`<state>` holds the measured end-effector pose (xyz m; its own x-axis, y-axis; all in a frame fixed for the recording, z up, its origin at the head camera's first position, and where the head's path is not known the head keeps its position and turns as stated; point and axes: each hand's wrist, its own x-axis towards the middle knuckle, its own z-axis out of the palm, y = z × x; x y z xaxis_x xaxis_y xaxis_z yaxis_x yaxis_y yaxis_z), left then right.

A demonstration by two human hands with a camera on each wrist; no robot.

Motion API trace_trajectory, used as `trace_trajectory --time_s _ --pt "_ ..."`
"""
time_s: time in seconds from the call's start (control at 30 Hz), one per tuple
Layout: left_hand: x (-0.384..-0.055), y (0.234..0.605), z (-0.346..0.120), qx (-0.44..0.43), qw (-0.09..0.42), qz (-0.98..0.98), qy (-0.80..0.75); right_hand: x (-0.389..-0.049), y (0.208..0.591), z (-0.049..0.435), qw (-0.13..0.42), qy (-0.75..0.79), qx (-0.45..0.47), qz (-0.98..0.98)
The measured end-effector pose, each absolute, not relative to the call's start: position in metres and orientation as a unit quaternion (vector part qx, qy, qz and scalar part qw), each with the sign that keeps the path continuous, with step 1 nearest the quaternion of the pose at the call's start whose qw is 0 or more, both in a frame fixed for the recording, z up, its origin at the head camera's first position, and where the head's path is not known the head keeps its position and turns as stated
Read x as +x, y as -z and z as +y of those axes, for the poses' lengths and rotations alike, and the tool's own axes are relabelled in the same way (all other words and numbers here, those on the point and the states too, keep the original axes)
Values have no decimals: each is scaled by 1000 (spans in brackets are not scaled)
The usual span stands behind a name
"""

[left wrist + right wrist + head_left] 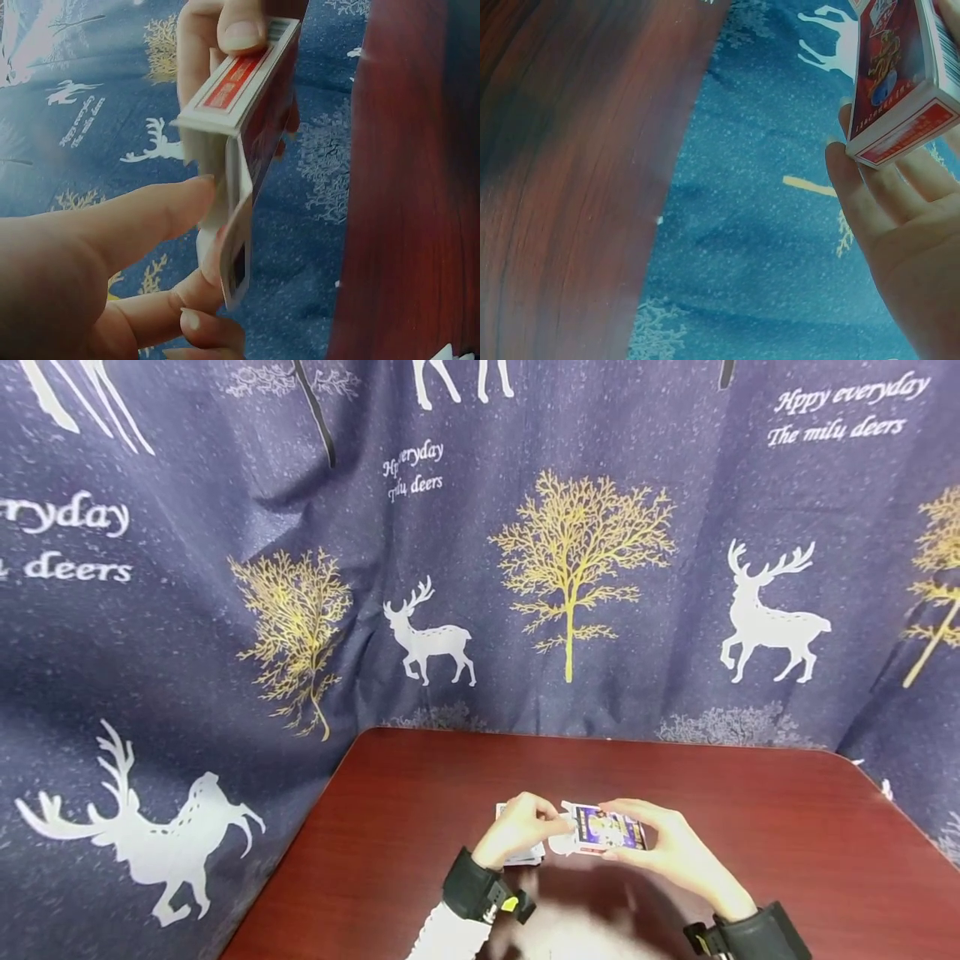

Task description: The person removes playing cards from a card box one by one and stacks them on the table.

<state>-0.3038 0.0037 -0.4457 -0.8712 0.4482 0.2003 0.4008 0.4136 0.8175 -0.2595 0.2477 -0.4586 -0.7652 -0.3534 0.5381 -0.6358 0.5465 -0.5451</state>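
A small card box [611, 828], printed purple on the face seen from the head, is held above the table. My right hand [667, 843] grips it by its edges, thumb on one side and fingers on the other. One end of the box stands open, with its white flap [235, 259] folded out. At that end, the thumb and a finger of my left hand [519, 827] pinch the flap. The right wrist view shows the box's red face [889, 67] and closed end. A stack of white-edged cards [527, 857] lies partly hidden beneath my left hand.
The reddish-brown wooden table [420, 793] extends around both hands. Behind it and on the left hangs a dark blue curtain [465, 552] with deer and trees. Black straps with cameras sit on both wrists.
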Motion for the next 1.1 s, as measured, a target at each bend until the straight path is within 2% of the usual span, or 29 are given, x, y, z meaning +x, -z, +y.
trace_trajectory --time_s 0.27,0.43,0.7,0.9,1.1 --pt "-303 448 10 228 26 839 -494 -255 455 236 232 -373 317 -841" --pt "-303 448 7 228 57 819 -524 -247 444 230 247 -362 312 -843" --pt "-312 452 -2 244 133 766 -579 -250 447 234 245 -359 304 -848" --pt "-316 451 -9 239 145 756 -592 -257 452 241 250 -354 312 -845" --pt "-319 449 -18 228 150 761 -589 -257 453 245 226 -368 300 -851"
